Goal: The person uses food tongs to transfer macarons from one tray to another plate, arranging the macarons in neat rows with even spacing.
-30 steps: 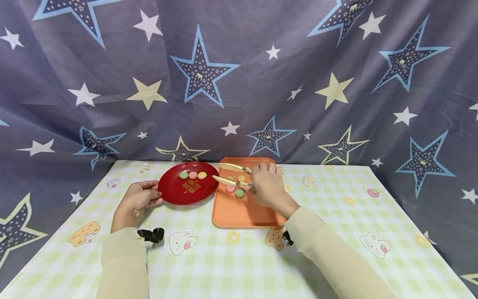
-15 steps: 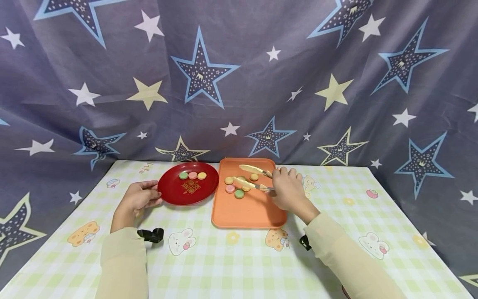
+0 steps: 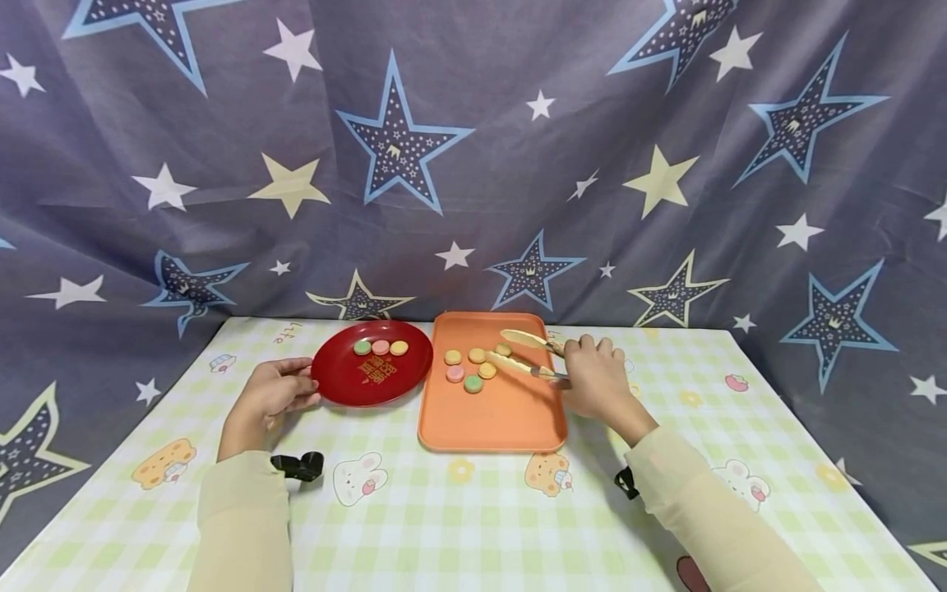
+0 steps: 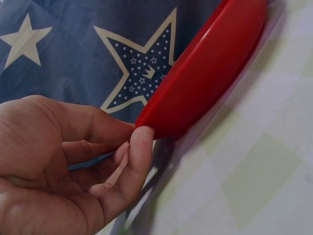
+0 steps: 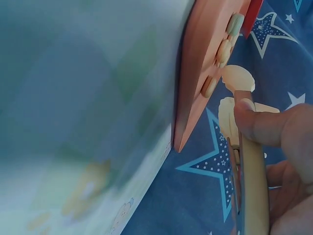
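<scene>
My left hand [image 3: 270,399] pinches the near-left rim of a red plate [image 3: 336,374]; the left wrist view shows thumb and fingers on the plate's edge [image 4: 210,73]. On the plate lie one green, one pink and one yellow macaron [image 3: 399,348] in a row. My right hand [image 3: 595,378] holds a pair of tongs [image 3: 527,339] with pale cream tips, spread apart over the right part of an orange tray [image 3: 488,423]. Nothing sits between the tips. Several yellow macarons, a pink macaron [image 3: 455,374] and a green macaron [image 3: 473,384] rest on the tray.
A green-and-white checked tablecloth [image 3: 414,534] with cartoon prints covers the table. Plate and tray stand side by side near the back edge, against a dark star-patterned curtain [image 3: 459,222]. A dark red round thing [image 3: 691,573] shows partly beside the right sleeve.
My right hand has drawn the tongs to the right across the tray, uncovering the macarons there. The left hand and the plate have stayed in place.
</scene>
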Available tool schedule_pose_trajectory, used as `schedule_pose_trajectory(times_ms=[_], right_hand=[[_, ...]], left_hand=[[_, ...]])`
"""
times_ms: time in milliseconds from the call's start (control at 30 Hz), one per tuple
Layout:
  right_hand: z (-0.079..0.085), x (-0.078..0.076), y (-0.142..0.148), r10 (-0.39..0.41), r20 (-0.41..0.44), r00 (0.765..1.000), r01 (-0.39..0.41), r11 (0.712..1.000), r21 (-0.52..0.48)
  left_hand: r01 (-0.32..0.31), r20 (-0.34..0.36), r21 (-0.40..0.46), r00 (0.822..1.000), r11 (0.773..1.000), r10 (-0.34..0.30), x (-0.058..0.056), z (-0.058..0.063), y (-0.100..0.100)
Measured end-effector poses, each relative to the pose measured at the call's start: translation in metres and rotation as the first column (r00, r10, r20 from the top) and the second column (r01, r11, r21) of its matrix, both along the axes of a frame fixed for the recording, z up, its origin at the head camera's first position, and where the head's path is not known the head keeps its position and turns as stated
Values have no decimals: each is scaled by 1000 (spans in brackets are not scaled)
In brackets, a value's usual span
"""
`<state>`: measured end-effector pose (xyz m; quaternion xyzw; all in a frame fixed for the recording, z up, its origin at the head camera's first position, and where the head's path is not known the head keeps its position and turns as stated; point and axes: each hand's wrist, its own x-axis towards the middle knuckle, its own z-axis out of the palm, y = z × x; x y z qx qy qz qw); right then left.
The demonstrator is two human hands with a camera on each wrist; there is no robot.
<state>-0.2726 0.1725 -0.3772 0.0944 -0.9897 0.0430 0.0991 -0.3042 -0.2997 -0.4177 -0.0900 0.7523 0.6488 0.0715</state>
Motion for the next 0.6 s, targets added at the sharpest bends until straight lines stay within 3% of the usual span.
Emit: schedule_pose_trajectory(times_ms=[600], right_hand=[[-1,-3,9,-15,55,998,14,1000,13]], left_hand=[[10,13,20,1000,1000,-10,2,3,0]])
